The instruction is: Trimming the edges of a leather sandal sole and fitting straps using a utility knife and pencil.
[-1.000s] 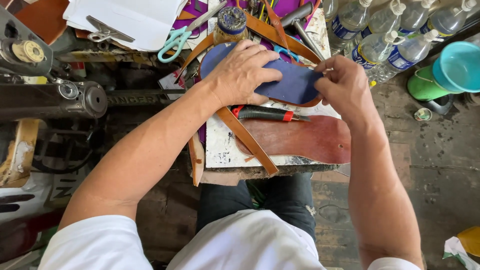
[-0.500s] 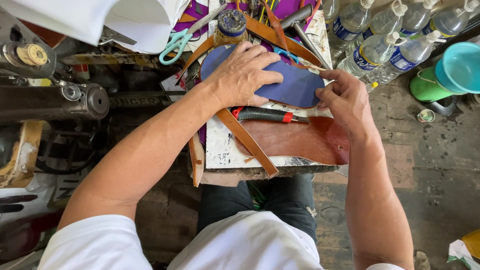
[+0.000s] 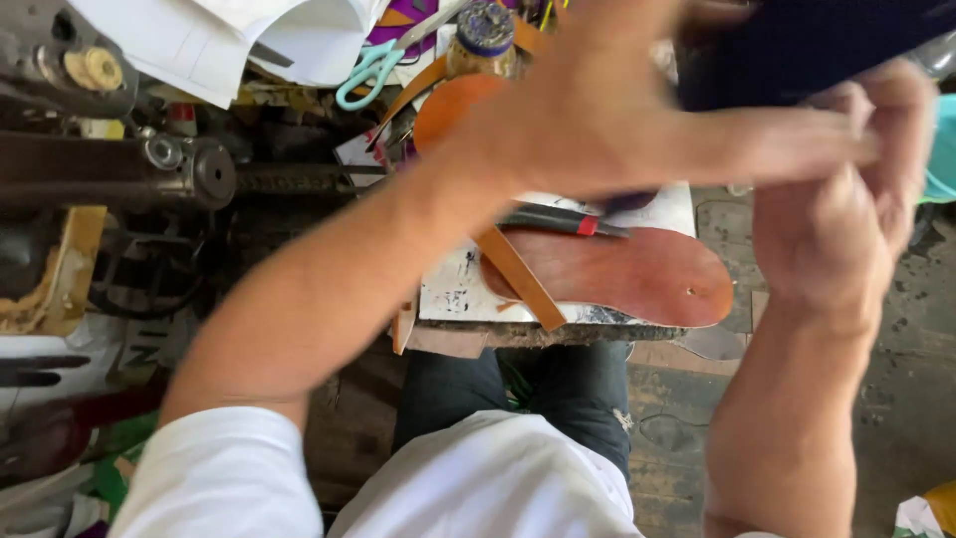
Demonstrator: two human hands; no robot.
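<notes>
Both hands were raised near the camera, blurred. The left hand (image 3: pixel 617 110) and right hand (image 3: pixel 846 209) gripped a dark blue sole piece (image 3: pixel 797 45) at the far right. Below lay a reddish-brown leather sole (image 3: pixel 637 274) on the small worktable (image 3: pixel 448 289); white paper sheets (image 3: pixel 219 40) and turquoise scissors (image 3: pixel 363 75) sat far left

Dark blue sole (image 3: pixel 797 45), reddish-brown sole (image 3: pixel 627 274)

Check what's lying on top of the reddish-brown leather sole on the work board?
On the reddish-brown leather sole: a tan leather strap crosses its left end, and a black tool with a red band lies along its top edge. The raised left hand covers what lies beyond.
</notes>
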